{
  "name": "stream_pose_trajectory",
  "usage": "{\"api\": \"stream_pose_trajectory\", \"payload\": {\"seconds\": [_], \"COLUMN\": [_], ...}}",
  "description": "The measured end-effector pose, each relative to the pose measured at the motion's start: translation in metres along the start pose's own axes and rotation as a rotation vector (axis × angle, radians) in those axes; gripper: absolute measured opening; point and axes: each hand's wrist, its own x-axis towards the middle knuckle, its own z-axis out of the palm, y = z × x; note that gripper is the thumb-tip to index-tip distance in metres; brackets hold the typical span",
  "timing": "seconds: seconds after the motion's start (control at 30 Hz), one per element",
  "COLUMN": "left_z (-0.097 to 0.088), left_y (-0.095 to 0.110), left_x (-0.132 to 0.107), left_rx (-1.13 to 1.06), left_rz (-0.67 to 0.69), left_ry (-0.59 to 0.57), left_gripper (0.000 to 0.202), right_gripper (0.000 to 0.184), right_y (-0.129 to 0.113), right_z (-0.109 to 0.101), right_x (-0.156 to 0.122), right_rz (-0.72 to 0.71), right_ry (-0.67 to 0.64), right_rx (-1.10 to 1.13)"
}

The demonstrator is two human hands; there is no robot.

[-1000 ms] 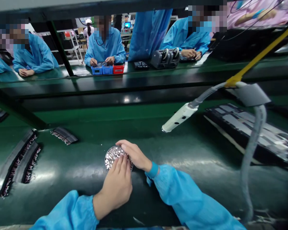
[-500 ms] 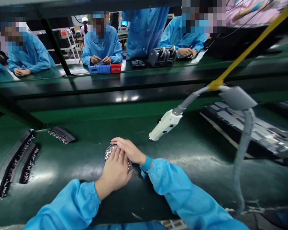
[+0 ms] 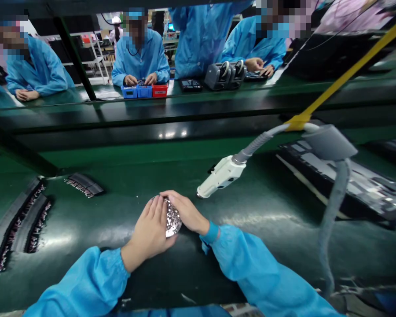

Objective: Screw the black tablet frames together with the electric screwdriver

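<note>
A small round dish [image 3: 173, 233] full of small shiny metal pieces, perhaps screws, sits on the green table in front of me. My left hand [image 3: 151, 224] lies flat over the dish's left side, its fingers stretched forward and its thumb at the near edge. Along the right and far side of the dish, my right hand [image 3: 186, 212] rests with fingers extended, fingertips close to those of the left. Between the two hands the metal pieces [image 3: 171, 217] show; the dish's left part is hidden.
A white electric screwdriver [image 3: 221, 177] hangs from a yellow strap [image 3: 350, 72] just beyond my right hand. Black strips [image 3: 18, 224] with small parts along their edges lie left. A dark panel-like unit [image 3: 346, 180] lies right. Co-workers in blue sit across, near blue and red bins [image 3: 159, 90].
My hands have moved apart over the dish: the left shifted left, the right slightly right, uncovering metal pieces between them. The screwdriver has swung slightly left.
</note>
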Motion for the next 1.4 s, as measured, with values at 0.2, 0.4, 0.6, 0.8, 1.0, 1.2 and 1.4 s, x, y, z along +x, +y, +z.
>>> {"api": "stream_pose_trajectory", "payload": {"seconds": [0.2, 0.4, 0.6, 0.8, 1.0, 1.2, 1.4], "left_z": [-0.007, 0.001, -0.008, -0.006, -0.015, -0.007, -0.010], "left_y": [0.019, 0.015, 0.023, 0.012, 0.008, 0.021, -0.002], "left_x": [-0.012, 0.007, -0.011, 0.016, 0.002, 0.022, 0.026], "left_rx": [-0.022, -0.026, -0.065, -0.123, -0.136, -0.156, -0.143], "left_rz": [0.044, -0.006, 0.005, 0.009, -0.036, -0.060, -0.053], "left_ry": [-0.017, 0.001, 0.015, -0.016, -0.027, -0.023, -0.034], "left_gripper": [0.063, 0.067, 0.067, 0.073, 0.074, 0.068, 0.078], "right_gripper": [0.051, 0.052, 0.051, 0.048, 0.051, 0.048, 0.048], "right_y": [0.001, 0.001, 0.004, -0.002, 0.007, 0.001, 0.001], "right_z": [-0.003, 0.002, -0.011, -0.003, -0.011, -0.007, -0.012], "right_x": [-0.009, 0.011, -0.020, 0.011, -0.011, 0.005, 0.004], "right_rz": [0.008, -0.019, -0.002, -0.059, -0.001, -0.033, 0.004], "right_ry": [0.035, -0.039, 0.060, -0.058, 0.056, -0.004, 0.069], "right_rx": [-0.034, 0.002, -0.070, -0.045, -0.059, -0.042, -0.048]}}
